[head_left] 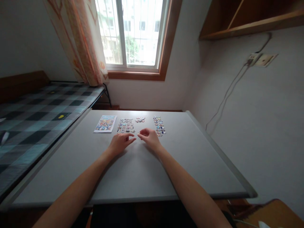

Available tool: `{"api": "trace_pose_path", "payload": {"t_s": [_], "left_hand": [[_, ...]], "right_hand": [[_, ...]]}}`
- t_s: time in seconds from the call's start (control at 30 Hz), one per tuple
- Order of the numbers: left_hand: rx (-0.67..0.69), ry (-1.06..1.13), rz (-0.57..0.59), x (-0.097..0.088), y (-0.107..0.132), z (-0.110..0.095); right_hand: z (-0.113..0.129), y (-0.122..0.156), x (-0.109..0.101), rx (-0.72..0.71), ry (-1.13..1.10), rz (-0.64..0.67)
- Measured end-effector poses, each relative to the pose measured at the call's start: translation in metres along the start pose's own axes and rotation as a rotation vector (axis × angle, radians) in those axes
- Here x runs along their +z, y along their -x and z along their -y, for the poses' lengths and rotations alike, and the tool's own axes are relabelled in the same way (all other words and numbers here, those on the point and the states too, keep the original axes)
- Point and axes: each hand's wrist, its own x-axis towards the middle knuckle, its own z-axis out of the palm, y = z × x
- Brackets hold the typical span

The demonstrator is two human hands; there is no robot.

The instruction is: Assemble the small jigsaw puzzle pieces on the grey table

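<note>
My right hand [150, 138] pinches a small pale jigsaw puzzle piece [138, 134] between thumb and fingertips, above the middle of the table. Just to its left, my left hand [120, 142] has thumb and forefinger apart, with nothing seen between them. Beyond the left hand lie rows of loose puzzle pieces [125, 124]. A small cluster of pieces [140, 119] sits farther back in the middle. Another column of pieces [159, 124] runs beside and beyond my right hand. A colourful picture sheet [105, 123] rests flat to the left of the pieces.
The grey table [190, 164] has a raised edge on its right side. On the left stands a bed with a checked cover [59, 104]. A window [133, 34], a curtain [83, 41], a wall socket [263, 59] and a wooden shelf [251, 27] surround it.
</note>
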Motion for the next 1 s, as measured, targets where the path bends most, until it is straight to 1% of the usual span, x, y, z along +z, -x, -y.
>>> {"api": "trace_pose_path", "payload": {"t_s": [0.1, 0.27, 0.4, 0.53, 0.67, 0.87, 1.0], "left_hand": [[0.022, 0.002, -0.012, 0.0, 0.0, 0.001], [0.075, 0.024, 0.037, 0.002, 0.002, 0.002], [0.121, 0.02, 0.075, 0.003, 0.003, 0.001], [0.096, 0.004, 0.075, 0.003, 0.003, 0.002], [0.067, 0.024, 0.064, 0.005, 0.003, 0.004], [0.083, 0.029, 0.06, 0.006, 0.003, 0.005], [0.107, 0.04, 0.056, 0.006, 0.004, 0.005]], "right_hand": [[-0.006, 0.004, 0.003, -0.074, 0.046, 0.012], [-0.012, 0.01, 0.007, -0.075, 0.065, 0.059], [-0.011, 0.014, 0.01, -0.005, -0.045, 0.092], [-0.008, 0.015, 0.012, 0.051, -0.185, 0.131], [-0.006, 0.015, 0.011, 0.046, -0.242, 0.149], [-0.005, 0.015, 0.008, 0.019, -0.276, 0.204], [-0.004, 0.014, 0.007, 0.025, -0.276, 0.188]]}}
